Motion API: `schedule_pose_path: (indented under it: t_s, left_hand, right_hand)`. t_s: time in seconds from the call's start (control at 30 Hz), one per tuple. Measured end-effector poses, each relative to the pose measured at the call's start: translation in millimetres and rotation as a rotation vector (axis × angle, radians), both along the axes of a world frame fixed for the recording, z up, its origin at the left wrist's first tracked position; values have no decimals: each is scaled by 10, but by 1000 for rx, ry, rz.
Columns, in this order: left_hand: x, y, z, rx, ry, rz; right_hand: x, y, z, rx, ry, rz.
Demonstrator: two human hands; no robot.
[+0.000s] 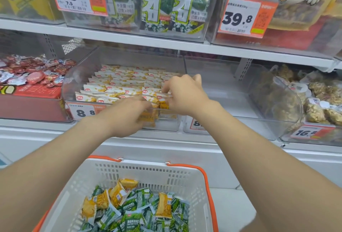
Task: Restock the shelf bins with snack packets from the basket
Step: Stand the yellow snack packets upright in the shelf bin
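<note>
- The red cups fill the neighbouring bin at far left and play no part here
- The clear bin in the middle holds yellow packets in neat overlapping rows, faces up; this looks like the bin being topped up at its front right corner
- The left hand reaches over the bin's front rim towards that corner; it is blurred, so I cannot tell whether its fingers hold a packet or only touch the front row
- The basket sits below, between the forearms, within easy reach, with green packets and a few yellow ones loose in it
- The right hand hangs over the front row, its fingers bent down and pinched on a yellow packet, probably seating it in line
- The empty bin stands just beside the right hand, likely meant for the green ones
</note>
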State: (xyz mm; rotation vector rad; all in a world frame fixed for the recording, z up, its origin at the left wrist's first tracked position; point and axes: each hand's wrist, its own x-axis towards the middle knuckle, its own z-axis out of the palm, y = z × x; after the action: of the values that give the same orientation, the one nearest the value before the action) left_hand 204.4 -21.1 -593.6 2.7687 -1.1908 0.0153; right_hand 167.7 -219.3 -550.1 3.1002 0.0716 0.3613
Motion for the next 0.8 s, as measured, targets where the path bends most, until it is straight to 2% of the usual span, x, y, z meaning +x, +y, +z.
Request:
schedule_pose_path:
  t_s: [0.1, 0.23, 0.37, 0.47, 0.57, 0.6, 0.7, 0.8]
  left_hand:
    - [22, 12, -5, 58, 15, -11]
    - [52, 23, -34, 86, 4, -31]
    - [81, 24, -55, 67, 14, -32]
    - [80, 22, -68, 42, 24, -11]
    - [37, 34, -73, -75, 16, -1]
    - [6, 34, -77, -105, -36, -1]
    - [-139, 15, -75, -134, -344, 13]
    - [-339, 5, -44, -235, -515, 64]
  right_hand:
    - [87, 69, 81, -167, 137, 15]
    - [215, 134, 86, -291, 178, 53]
    - [273, 140, 82, -327, 114, 38]
    - [245, 143, 65, -356, 162, 54]
    - [193, 101, 26, -312, 117, 46]
    - [163, 85, 18, -286, 52, 58]
    - [-16, 103, 33, -186, -133, 123]
    - [-355, 212, 82, -60, -116, 175]
